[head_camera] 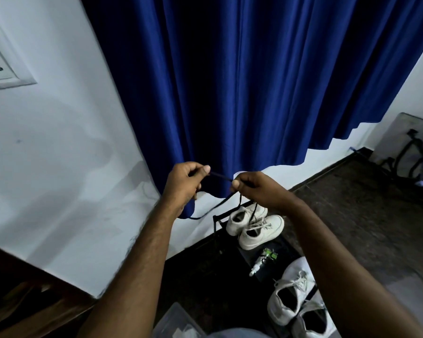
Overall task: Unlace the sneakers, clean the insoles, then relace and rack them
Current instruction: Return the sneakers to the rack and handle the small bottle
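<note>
Both my hands are raised in front of a blue curtain, holding a dark shoelace [213, 209] stretched between them. My left hand [185, 182] pinches one part of the lace between thumb and finger. My right hand [253, 187] pinches it a short way to the right, and the loose length hangs down in a loop below. Far below, a pair of white laced sneakers [254, 226] sits on a black rack [216, 222]. A second pair of white sneakers [296, 303] lies nearer to me at the lower right.
A small spray bottle [258, 265] with a green part lies between the two pairs. The blue curtain [242, 81] hangs straight ahead, with a white wall [59, 154] at left. A clear plastic container [176, 323] sits at the bottom; dark floor [364, 215] spreads right.
</note>
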A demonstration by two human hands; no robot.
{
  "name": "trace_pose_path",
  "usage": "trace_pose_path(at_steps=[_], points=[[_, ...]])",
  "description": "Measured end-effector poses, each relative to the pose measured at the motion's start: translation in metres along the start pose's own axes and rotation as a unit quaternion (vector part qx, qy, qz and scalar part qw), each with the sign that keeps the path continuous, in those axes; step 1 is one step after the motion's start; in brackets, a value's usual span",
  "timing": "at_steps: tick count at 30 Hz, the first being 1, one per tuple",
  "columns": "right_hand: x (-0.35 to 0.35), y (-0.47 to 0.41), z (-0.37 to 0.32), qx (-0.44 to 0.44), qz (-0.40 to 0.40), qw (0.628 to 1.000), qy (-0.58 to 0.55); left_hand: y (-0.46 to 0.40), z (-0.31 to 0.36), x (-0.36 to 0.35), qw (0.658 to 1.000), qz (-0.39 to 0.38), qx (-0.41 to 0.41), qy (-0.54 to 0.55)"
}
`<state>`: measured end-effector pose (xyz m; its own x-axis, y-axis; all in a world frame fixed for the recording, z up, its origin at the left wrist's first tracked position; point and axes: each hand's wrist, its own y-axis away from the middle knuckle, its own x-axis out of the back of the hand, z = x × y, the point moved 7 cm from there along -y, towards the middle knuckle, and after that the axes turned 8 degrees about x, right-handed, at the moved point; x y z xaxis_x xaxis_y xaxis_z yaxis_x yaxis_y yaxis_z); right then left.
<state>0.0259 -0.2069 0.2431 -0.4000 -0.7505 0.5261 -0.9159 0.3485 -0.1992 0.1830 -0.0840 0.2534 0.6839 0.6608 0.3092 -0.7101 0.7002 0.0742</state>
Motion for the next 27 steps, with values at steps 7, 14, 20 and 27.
trace_pose_path(at_steps=[7,14,20,27], points=[[0.013,-0.003,-0.009,-0.002,0.015,1.000,-0.025,-0.006,-0.032,0.018,0.980,0.136,0.064,-0.129],[0.010,-0.008,-0.020,0.004,-0.020,1.000,-0.021,0.009,-0.026,0.014,0.824,0.191,0.107,-0.522],[-0.003,-0.013,-0.024,0.003,-0.040,0.999,0.006,0.001,-0.023,-0.006,0.886,0.089,0.066,-0.449],[-0.005,-0.018,-0.043,0.040,-0.011,0.999,-0.011,0.027,0.012,-0.047,0.991,-0.133,0.021,-0.015]])
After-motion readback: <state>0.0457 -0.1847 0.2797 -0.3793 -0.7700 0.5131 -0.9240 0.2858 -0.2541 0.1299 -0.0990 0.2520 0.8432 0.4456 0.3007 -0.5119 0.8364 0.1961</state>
